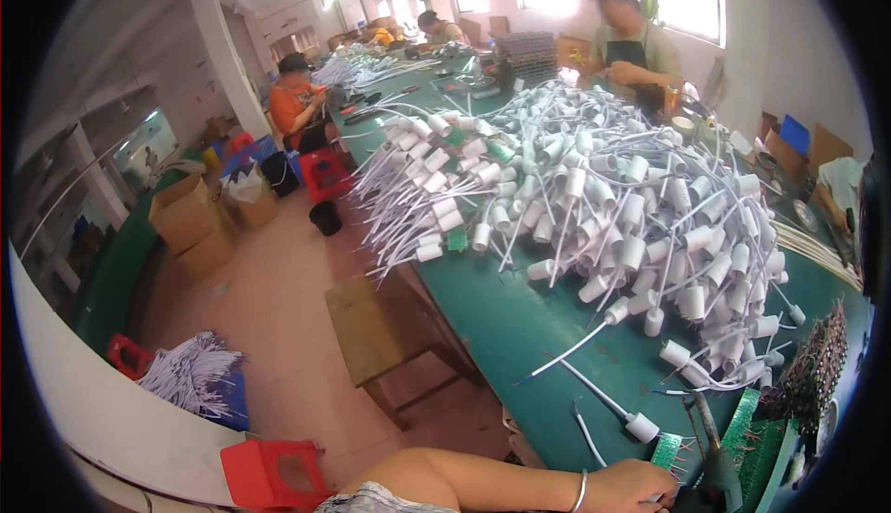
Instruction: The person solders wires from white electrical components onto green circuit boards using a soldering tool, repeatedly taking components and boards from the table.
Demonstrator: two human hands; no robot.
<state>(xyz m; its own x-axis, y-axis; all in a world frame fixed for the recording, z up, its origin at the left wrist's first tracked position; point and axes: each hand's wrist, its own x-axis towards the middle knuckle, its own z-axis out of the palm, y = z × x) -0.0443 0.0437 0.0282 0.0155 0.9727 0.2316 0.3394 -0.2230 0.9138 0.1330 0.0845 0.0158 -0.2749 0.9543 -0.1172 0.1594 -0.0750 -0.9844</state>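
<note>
My left hand [640, 487] is at the lower edge, a bracelet [582, 492] at its wrist. Its fingers are curled closed, and what they hold, if anything, cannot be made out. Just above the fingers stands a small green circuit board [665, 451] with thin wires. Right of the hand is a dark tool with a metal shaft [710, 420], its kind unclear. Beyond the hand lies a white cylindrical cap [641, 428] with a white cable. My right hand is out of view.
A big heap of white caps with cables [640, 197] covers much of the green table [483, 313]. More green boards [766, 448] and a wired bundle [817, 364] sit at right. A wooden bench [367, 327] and a red stool [269, 476] stand left. Several people work around the table.
</note>
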